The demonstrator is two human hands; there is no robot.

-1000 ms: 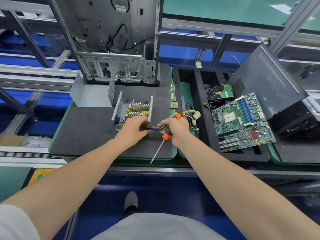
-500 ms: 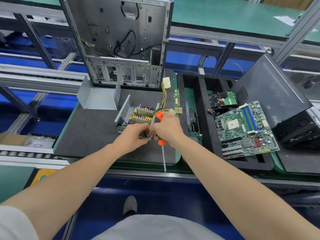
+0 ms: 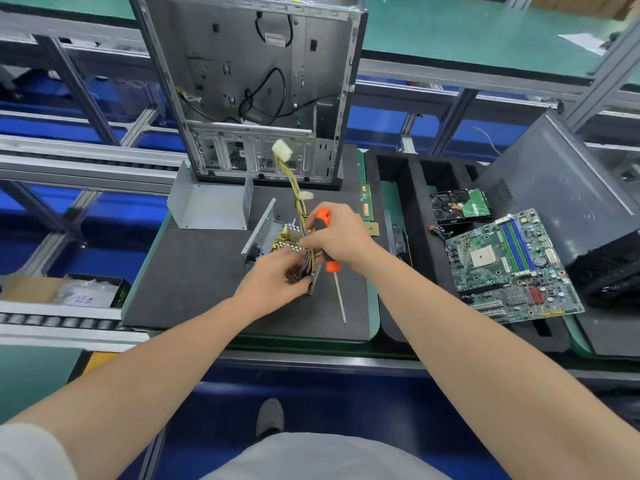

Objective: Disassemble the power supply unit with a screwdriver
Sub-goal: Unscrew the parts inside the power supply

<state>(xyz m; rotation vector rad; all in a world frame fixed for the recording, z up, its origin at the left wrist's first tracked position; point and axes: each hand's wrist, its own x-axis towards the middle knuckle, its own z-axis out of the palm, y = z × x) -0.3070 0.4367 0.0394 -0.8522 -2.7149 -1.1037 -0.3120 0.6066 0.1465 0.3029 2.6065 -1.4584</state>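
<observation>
The cables [image 3: 294, 184], a second ago trailing off right, now swing up over the open PSU [image 3: 263, 228] on the mat [image 3: 194, 282], the left hand [image 3: 273, 280] gripping their base and the right hand [image 3: 341, 237] clasping the screwdriver [image 3: 322, 218], so the harness is probably being cleared off the board.

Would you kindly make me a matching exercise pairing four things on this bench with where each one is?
1. screwdriver
2. computer case
3. motherboard
4. metal cover

A. on the black tray
B. on the mat, left of the power supply unit
C. in the right hand
D. upright at the mat's far edge

Pairs: 1-C, 2-D, 3-A, 4-B.
</observation>
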